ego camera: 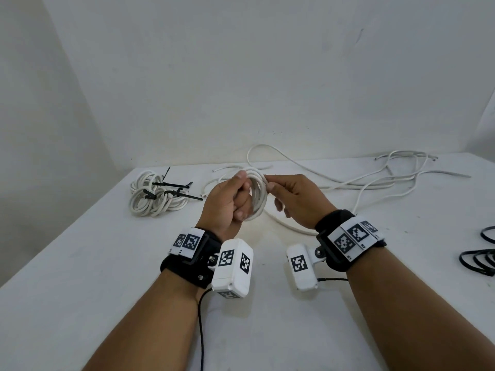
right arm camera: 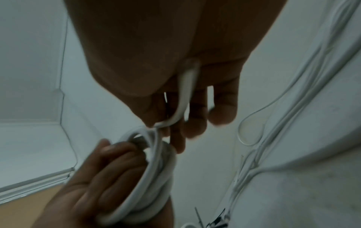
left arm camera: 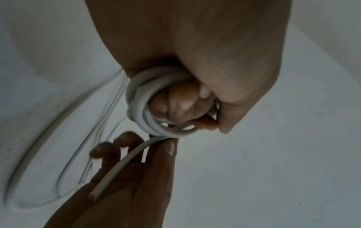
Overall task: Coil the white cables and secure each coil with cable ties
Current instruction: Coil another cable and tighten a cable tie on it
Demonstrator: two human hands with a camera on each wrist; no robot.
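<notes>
We see the left hand (ego camera: pixel 227 202) raised above the white tabletop (ego camera: pixel 80 263), its fingers (left arm camera: pixel 181 101) curled through and around a small coil of round white plastic cable (ego camera: pixel 257 195). The coil stands nearly on edge between the two hands, its loops running up and down and its open centre facing roughly sideways across the tabletop. From the left wrist view, the loops (left arm camera: pixel 144 111) wrap around the curled fingers.

The right hand (ego camera: pixel 297 199) meets the coil at its top right, thumb and forefinger pinching the short free end of the same cable (left arm camera: pixel 121 165). That end runs along the right palm toward the wrist, its cut tip pointing away from the coil; the other right fingers (right arm camera: pixel 222 114) hang loosely extended. The right wrist view is blurred, so we cannot be sure exactly where the end leaves the coil, though it appears to come off the top loop (right arm camera: pixel 170 120).

On the tabletop to the far left lie finished white cable coils (ego camera: pixel 152 198), bound with black plastic cable ties (ego camera: pixel 174 186) whose tails stick out. Loose white cables (ego camera: pixel 375 178) sprawl across the far right, well apart from the hands. Black looped items (ego camera: pixel 479 261), too cropped to identify, sit at the right edge.
</notes>
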